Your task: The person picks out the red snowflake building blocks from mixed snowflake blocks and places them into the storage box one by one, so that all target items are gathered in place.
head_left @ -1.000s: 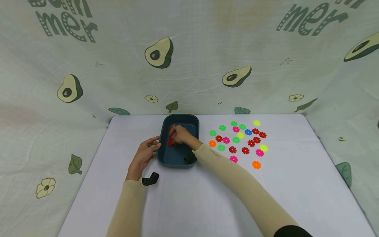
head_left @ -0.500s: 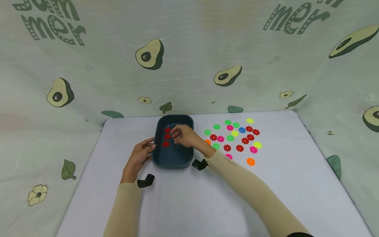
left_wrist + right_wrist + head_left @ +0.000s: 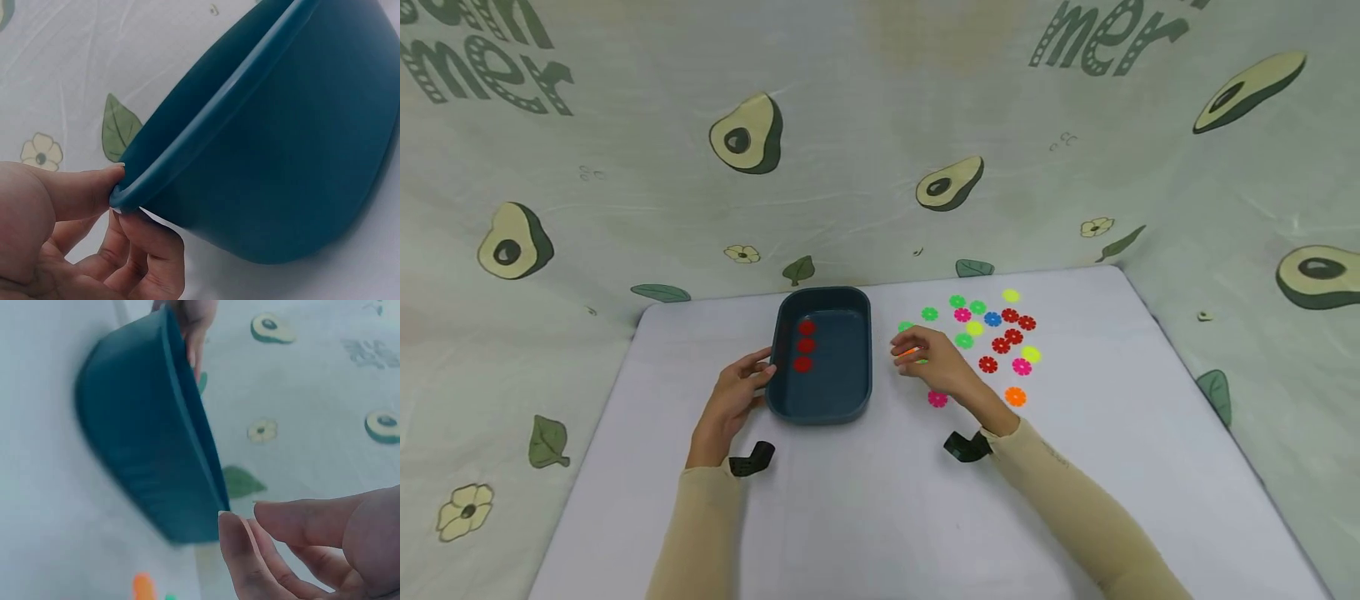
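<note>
A dark teal plastic tray (image 3: 842, 371) stands at the left of the table, with three red discs (image 3: 805, 345) in a row along its left inside. My left hand (image 3: 733, 404) pinches the tray's left rim; in the left wrist view the thumb lies over the rim (image 3: 206, 131) and the fingers below it. To the right of the tray, my right hand (image 3: 940, 360) hovers at the near-left of the scattered discs, partly covering an orange disc. Nothing is between its thumb and fingertips (image 3: 236, 534) in the right wrist view.
Notched discs in green, pink, yellow, blue (image 3: 992, 319), red (image 3: 988, 364) and orange (image 3: 1016, 397) lie spread flat on the white table (image 3: 865, 517) right of the tray. A patterned cloth (image 3: 850, 150) hangs behind and at the sides.
My right hand has left the red discs in the tray and moved right, to the loose discs. The left hand still holds the rim. The head view has shifted slightly rightward.
</note>
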The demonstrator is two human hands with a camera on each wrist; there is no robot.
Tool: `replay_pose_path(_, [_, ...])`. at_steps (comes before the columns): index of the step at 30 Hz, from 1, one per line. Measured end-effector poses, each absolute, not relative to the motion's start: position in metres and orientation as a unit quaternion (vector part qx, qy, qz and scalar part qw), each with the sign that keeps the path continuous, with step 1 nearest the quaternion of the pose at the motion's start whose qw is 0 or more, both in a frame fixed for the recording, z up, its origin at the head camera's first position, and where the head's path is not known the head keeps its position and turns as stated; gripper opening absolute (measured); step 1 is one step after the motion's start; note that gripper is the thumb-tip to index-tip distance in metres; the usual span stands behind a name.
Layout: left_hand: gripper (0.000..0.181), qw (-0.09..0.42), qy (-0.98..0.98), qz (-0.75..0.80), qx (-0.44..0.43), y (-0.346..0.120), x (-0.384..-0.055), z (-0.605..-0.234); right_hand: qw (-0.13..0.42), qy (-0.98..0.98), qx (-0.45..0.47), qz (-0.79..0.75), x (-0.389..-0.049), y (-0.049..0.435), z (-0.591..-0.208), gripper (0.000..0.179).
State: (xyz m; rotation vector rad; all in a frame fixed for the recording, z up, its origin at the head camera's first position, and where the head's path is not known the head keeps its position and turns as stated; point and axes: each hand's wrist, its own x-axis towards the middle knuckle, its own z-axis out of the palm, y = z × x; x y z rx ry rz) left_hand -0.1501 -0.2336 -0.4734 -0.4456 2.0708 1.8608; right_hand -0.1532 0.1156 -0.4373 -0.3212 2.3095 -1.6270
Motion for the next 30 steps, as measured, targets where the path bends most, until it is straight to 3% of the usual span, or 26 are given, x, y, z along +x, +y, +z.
replay_pose_path(15, [0.054, 0.163, 0.723, 0.651, -0.161, -0.233, -0.15, -0.472, 0.11, 0.825, -0.038, -0.553, -0.136, 0.21, -0.461, 0.039])
replay_pose_path(30, [0.052, 0.157, 0.727, 0.646, -0.171, -0.231, -0.149, -0.473, 0.091, 0.845, 0.007, -0.527, -0.129, 0.249, -0.48, 0.039])
